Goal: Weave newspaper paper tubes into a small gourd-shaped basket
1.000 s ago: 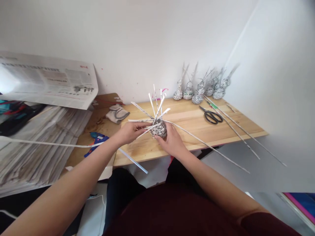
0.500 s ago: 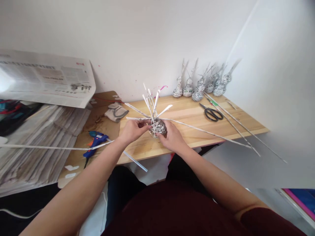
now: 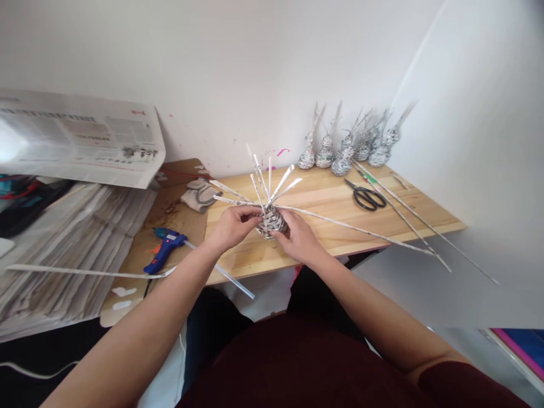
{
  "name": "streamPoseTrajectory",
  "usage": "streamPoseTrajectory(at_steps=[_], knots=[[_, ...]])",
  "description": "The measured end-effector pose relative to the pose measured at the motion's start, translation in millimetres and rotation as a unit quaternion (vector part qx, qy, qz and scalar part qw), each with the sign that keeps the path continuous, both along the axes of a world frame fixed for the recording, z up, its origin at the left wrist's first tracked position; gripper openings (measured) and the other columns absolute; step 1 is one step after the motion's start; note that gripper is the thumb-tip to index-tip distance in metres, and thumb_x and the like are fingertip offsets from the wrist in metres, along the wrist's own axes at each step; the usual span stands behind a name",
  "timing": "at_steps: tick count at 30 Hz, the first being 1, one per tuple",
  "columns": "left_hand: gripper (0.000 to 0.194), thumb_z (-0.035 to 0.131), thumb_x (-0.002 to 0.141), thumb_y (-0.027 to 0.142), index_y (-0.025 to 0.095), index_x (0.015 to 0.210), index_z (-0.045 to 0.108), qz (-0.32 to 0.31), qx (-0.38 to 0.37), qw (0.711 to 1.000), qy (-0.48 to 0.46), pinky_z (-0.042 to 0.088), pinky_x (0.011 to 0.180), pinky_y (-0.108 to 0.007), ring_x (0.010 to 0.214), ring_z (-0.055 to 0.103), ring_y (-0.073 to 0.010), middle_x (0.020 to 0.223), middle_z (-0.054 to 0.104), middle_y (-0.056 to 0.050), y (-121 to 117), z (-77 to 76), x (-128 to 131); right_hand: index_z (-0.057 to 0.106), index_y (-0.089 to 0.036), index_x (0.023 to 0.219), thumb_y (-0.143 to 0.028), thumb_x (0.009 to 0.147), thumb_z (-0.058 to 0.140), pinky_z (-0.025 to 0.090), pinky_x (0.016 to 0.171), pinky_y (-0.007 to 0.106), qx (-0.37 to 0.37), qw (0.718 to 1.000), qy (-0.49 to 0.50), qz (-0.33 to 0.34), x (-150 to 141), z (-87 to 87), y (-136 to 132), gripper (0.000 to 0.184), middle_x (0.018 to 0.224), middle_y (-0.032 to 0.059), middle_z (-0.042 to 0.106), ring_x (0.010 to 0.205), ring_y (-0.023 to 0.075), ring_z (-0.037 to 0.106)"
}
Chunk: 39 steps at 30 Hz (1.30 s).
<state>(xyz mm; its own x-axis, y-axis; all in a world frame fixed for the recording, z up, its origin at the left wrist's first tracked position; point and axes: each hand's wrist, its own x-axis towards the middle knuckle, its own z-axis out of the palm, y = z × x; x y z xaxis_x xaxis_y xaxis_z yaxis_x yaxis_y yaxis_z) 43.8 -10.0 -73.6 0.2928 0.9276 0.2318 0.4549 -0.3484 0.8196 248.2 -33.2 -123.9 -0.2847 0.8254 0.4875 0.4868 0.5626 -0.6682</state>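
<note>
Woven piece (image 3: 272, 221): I see it between both hands, sticks pointing up.
Left hand (image 3: 232, 226): fingers pinch a paper stick.
Right hand (image 3: 300, 238): fingers grip its side.

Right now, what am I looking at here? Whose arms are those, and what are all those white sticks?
The picture comes from a camera worn on a person's head, looking down, so the two bare arms are that person's own. The left hand and the right hand both hold a small round woven piece of rolled newspaper. Thin white paper sticks fan up out of it, and the left fingers pinch one of them. It sits over a light wooden table. At the back stands a row of little grey woven paper figures, with black scissors near them. To the left lie a blue glue gun, a grey glove and a big stack of newspapers. Long paper sticks hang over the table's right edge.
</note>
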Motion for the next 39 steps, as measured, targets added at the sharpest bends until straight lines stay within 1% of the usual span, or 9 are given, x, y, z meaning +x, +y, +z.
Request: streamPoseTrajectory(at_steps=[5,8,11,15,18,21,23,29,39], knots=[[0.031,0.071,0.077,0.039,0.017,0.097,0.080,0.038,0.001,0.999,0.012,0.044,0.060,-0.024,0.066,0.059,-0.0139,0.085,0.076,-0.005,-1,-1.8,0,0.049,-0.011,0.143,-0.025,0.088,0.062,0.042,0.111,0.055,0.005,0.995,-0.082,-0.048,1,12.8,-18,0.058,0.143,0.0219,0.056,0.132,0.0359,0.052],[0.031,0.072,0.077,0.041,0.018,0.095,0.080,0.044,0.014,0.998,0.033,0.036,0.053,-0.023,0.056,0.048,-0.0109,0.066,0.066,0.000,0,-0.9,0,0.061,-0.018,0.131,-0.026,0.093,0.057,0.049,0.101,0.051,0.017,0.992,-0.103,-0.065,2,28.2,-28,0.040,0.124,0.0154,0.069,0.115,0.0329,0.063],[0.030,0.072,0.077,0.041,0.019,0.095,0.080,0.045,0.031,0.997,0.047,0.036,0.055,-0.023,0.056,0.047,-0.0109,0.061,0.060,0.002,-1,2.2,2,0.067,-0.021,0.120,-0.026,0.094,0.057,0.053,0.090,0.042,0.027,0.995,-0.075,-0.053,-2,41.7,-24,0.028,0.108,0.0104,0.074,0.099,0.0266,0.068],[0.025,0.070,0.079,0.034,0.020,0.098,0.080,0.058,0.045,0.993,0.090,0.040,0.059,-0.023,0.060,0.053,-0.0120,0.066,0.065,0.001,-5,9.6,6,0.070,-0.021,0.105,-0.031,0.090,0.064,0.052,0.080,0.035,0.035,0.995,-0.050,-0.075,-14,47.7,-3,0.020,0.095,0.0082,0.072,0.085,0.0223,0.068],[0.024,0.074,0.077,0.032,0.023,0.098,0.081,0.074,0.055,0.989,0.115,0.046,0.069,-0.026,0.070,0.060,-0.0151,0.082,0.075,-0.001,-7,13.3,6,0.069,-0.020,0.091,-0.025,0.088,0.063,0.050,0.075,0.031,0.036,0.996,-0.022,-0.083,-19,47.0,10,0.008,0.089,0.0059,0.072,0.078,0.0191,0.067],[0.027,0.076,0.076,0.029,0.025,0.103,0.080,0.066,0.046,0.992,0.095,0.050,0.078,-0.029,0.083,0.066,-0.0182,0.103,0.078,-0.003,-7,13.7,4,0.067,-0.020,0.085,-0.022,0.087,0.060,0.048,0.069,0.028,-0.003,0.997,0.024,-0.069,-17,47.1,17,0.007,0.080,0.0023,0.071,0.068,0.0158,0.064],[0.028,0.075,0.077,0.027,0.024,0.104,0.079,0.052,0.030,0.996,0.071,0.053,0.083,-0.030,0.089,0.069,-0.0196,0.108,0.078,-0.004,-7,12.9,3,0.066,-0.021,0.083,-0.023,0.087,0.059,0.047,0.065,0.026,-0.034,0.996,0.047,-0.062,-15,48.1,19,0.008,0.074,0.0001,0.071,0.062,0.0142,0.062],[0.026,0.076,0.077,0.032,0.020,0.100,0.080,0.038,0.005,0.999,0.034,0.056,0.086,-0.033,0.090,0.072,-0.0214,0.105,0.079,-0.006,-3,10.7,1,0.067,-0.020,0.082,-0.026,0.087,0.058,0.047,0.061,0.026,-0.059,0.995,0.059,-0.058,-9,52.7,23,0.012,0.071,-0.0003,0.071,0.059,0.0138,0.061],[0.016,0.074,0.080,0.027,0.023,0.093,0.081,0.061,0.019,0.995,0.078,0.055,0.084,-0.029,0.088,0.072,-0.0211,0.097,0.080,-0.001,-4,17.2,8,0.065,-0.021,0.086,-0.023,0.080,0.066,0.050,0.065,0.027,-0.031,0.992,0.075,-0.094,-8,52.0,26,0.006,0.076,-0.0007,0.071,0.062,0.0136,0.063]])
